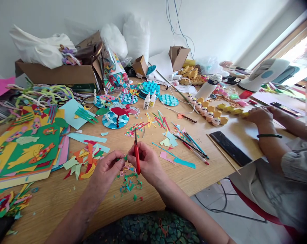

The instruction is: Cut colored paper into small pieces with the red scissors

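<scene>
My right hand [146, 160] is closed around red-handled scissors [137, 158], whose dark blades point away from me. Between the fingertips of both hands is a small piece of green paper [125, 158], partly hidden. My left hand [109, 168] pinches it from the left side. Small paper scraps [130, 183] in green, pink and blue lie on the table below my hands. Left of them is a heap of larger paper offcuts [88, 159] in orange, yellow and pale green. Farther forward sits a round blue paper piece [115, 120] with a red cutout and a dark twisted stem.
Coloured sheets with fish cutouts [31, 149] cover the left side. Two glue bottles [146, 101] stand ahead. Pencils [194, 144] and a black phone [229, 148] lie to the right. A co-worker's hands [261, 115] touch yellow egg-carton pieces [233, 110]. A cardboard box [59, 73] stands behind.
</scene>
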Demonstrator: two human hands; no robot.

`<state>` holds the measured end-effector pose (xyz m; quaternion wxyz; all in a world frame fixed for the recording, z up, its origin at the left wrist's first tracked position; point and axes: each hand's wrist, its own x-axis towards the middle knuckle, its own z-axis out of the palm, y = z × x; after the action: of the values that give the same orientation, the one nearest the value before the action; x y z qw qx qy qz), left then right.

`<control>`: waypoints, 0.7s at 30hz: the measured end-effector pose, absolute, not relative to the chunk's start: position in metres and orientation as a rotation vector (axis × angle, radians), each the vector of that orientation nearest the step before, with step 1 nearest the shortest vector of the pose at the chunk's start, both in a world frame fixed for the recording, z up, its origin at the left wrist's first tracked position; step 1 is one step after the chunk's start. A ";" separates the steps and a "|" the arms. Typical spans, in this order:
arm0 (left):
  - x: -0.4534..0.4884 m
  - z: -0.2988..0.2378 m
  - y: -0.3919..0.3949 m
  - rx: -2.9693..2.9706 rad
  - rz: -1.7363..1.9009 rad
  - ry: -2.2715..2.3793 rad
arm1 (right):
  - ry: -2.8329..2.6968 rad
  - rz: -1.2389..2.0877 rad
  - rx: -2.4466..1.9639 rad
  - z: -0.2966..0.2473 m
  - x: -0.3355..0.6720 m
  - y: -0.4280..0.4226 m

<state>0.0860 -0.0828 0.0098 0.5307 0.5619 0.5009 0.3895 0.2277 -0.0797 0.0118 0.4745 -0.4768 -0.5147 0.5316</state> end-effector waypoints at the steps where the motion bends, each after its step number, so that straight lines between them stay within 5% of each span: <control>1: 0.085 0.010 -0.083 1.370 0.908 1.196 | -1.291 1.279 -1.188 0.011 0.228 -0.079; 21: 0.067 0.015 -0.076 1.320 0.923 1.203 | -1.850 1.225 -1.411 0.002 0.240 -0.105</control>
<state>0.0675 -0.0764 0.0150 0.5356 0.5544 0.5053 0.3877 0.2404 -0.1053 0.0024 0.2535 -0.5190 -0.6806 0.4508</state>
